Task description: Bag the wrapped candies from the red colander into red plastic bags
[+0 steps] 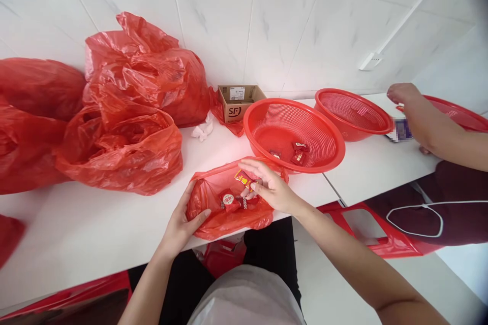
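Observation:
A red plastic bag (pixel 213 221) lies open-mouthed at the table's front edge. My left hand (pixel 183 221) grips its left rim, thumb inside and fingers outside. Over the bag's mouth, my right hand (pixel 272 188) pinches a small red packet with yellow print (pixel 242 177); its fingers partly cover it. Another small red packet with a round pale label (pixel 229 200) rests inside the bag among others. Just behind the bag stands a red perforated plastic basket (pixel 263 132), with a few small red packets (pixel 299 156) at its bottom.
Large red plastic bags (pixel 152 76) crowd the left side. A cardboard box (pixel 232 111) and crumpled white tissue (pixel 203 128) are at the back. To the right are a second red basket (pixel 354 129) and a co-worker's arm (pixel 438 127) by a third basket (pixel 457 111).

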A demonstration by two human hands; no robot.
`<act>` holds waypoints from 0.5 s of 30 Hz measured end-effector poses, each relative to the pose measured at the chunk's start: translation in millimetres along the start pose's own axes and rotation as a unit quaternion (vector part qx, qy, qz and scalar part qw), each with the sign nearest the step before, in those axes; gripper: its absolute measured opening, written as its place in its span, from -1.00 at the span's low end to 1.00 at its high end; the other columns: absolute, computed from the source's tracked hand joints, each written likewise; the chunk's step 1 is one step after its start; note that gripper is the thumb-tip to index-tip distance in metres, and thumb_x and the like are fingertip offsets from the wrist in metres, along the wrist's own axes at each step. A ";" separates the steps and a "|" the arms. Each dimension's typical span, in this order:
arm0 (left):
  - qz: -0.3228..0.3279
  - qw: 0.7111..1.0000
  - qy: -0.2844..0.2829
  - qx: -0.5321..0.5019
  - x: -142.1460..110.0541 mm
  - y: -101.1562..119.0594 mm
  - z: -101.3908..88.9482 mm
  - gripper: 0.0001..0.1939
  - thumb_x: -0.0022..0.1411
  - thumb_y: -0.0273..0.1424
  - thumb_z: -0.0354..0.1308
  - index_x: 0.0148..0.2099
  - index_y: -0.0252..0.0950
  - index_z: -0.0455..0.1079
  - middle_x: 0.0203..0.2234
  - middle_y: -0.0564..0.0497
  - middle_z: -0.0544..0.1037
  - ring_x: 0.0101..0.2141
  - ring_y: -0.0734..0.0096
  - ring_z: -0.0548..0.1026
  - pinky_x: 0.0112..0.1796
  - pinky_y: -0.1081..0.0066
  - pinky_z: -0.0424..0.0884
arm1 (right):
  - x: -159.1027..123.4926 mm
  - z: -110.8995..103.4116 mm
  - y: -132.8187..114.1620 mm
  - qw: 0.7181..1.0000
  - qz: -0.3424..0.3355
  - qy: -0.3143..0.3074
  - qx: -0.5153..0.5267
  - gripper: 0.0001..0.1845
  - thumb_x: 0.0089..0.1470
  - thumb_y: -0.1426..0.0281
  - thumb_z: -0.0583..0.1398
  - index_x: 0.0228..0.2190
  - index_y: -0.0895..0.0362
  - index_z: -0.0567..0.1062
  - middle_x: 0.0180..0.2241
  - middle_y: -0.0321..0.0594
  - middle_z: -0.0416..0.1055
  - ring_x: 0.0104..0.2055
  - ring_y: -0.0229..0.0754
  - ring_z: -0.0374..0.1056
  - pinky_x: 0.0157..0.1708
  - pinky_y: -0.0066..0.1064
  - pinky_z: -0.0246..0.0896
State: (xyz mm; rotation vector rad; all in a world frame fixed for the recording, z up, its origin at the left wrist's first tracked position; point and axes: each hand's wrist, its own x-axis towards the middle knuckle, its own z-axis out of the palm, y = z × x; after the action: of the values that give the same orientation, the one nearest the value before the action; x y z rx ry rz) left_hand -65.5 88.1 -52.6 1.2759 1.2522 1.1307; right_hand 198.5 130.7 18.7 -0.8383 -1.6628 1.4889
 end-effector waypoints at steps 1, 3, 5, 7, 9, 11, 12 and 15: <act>0.002 1.000 0.001 0.004 -0.1 0.3 0.0 -0.10 0.17 -0.20 0.32 0.44 -0.09 -0.02 0.41 -0.02 0.08 0.36 0.20 0.08 0.30 0.20 0.06 | -0.3 1.7 2.8 1.000 0.005 0.001 -0.007 -0.45 0.28 0.37 0.12 0.24 -0.15 0.14 0.39 -0.12 -0.03 -0.18 -0.27 0.53 -0.14 -0.30 0.52; 0.006 1.000 0.002 0.013 -0.3 0.1 -0.5 -0.11 0.18 -0.20 0.32 0.44 -0.09 -0.03 0.41 -0.02 0.08 0.36 0.20 0.07 0.31 0.21 0.05 | -0.6 4.5 8.7 1.000 0.016 0.006 -0.025 -0.37 0.28 0.39 0.08 0.30 -0.19 0.05 0.42 -0.13 -0.13 -0.13 -0.23 0.54 -0.07 -0.24 0.51; 0.010 1.000 0.004 0.023 -0.3 -0.8 -1.2 -0.11 0.18 -0.20 0.32 0.44 -0.09 -0.02 0.41 -0.02 0.08 0.37 0.20 0.07 0.31 0.20 0.03 | -1.3 6.5 14.7 0.998 0.027 0.012 -0.061 -0.31 0.27 0.46 0.04 0.33 -0.21 0.00 0.41 -0.14 -0.09 -0.05 -0.18 0.52 0.00 -0.18 0.48; 0.013 0.999 0.006 0.032 -0.2 -1.6 -1.6 -0.11 0.18 -0.20 0.31 0.44 -0.10 -0.02 0.41 -0.02 0.08 0.37 0.20 0.06 0.32 0.19 0.00 | -2.9 7.7 18.1 0.991 0.029 0.013 -0.129 -0.23 0.22 0.54 0.03 0.35 -0.21 -0.02 0.40 -0.19 -0.04 0.14 -0.11 0.41 0.14 -0.11 0.35; 0.016 0.999 0.008 0.035 -0.1 -1.8 -1.2 -0.11 0.18 -0.20 0.31 0.44 -0.10 -0.02 0.41 -0.03 0.09 0.37 0.19 0.06 0.32 0.19 -0.01 | -5.1 7.1 15.2 0.980 0.030 0.002 -0.198 -0.22 0.18 0.59 0.03 0.33 -0.18 0.08 0.38 -0.26 0.02 0.34 -0.08 0.13 0.29 -0.06 0.13; 0.017 0.999 0.010 0.034 0.0 -1.7 -0.5 -0.11 0.17 -0.20 0.31 0.44 -0.10 -0.02 0.41 -0.03 0.10 0.37 0.19 0.06 0.32 0.19 0.00 | -6.4 2.1 3.6 0.972 0.024 -0.012 -0.234 -0.34 0.18 0.58 0.03 0.25 -0.13 0.27 0.33 -0.29 0.15 0.42 -0.10 -0.05 0.35 -0.04 -0.03; 0.016 0.999 0.010 0.034 0.0 -1.6 -0.1 -0.11 0.17 -0.19 0.31 0.44 -0.10 -0.02 0.41 -0.03 0.10 0.37 0.19 0.07 0.32 0.19 0.00 | -6.3 -3.1 -5.0 0.972 0.017 -0.014 -0.235 -0.42 0.20 0.56 0.03 0.19 -0.10 0.35 0.28 -0.26 0.24 0.40 -0.10 0.00 0.34 -0.04 -0.01; 0.012 0.999 0.007 0.032 0.0 -1.5 0.5 -0.11 0.17 -0.19 0.31 0.44 -0.09 -0.02 0.41 -0.03 0.10 0.36 0.18 0.07 0.31 0.20 0.03 | -0.9 -32.9 -35.5 0.970 -0.016 0.036 -0.241 -0.62 0.27 0.45 0.03 0.04 0.00 0.46 0.08 -0.17 0.47 0.19 -0.11 0.35 0.22 -0.09 0.21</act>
State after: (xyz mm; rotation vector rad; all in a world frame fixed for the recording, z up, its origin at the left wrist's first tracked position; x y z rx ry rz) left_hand -65.1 88.0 -54.1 1.3360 1.2961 1.1265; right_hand 227.5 142.7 55.6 -1.1000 -2.0044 1.0260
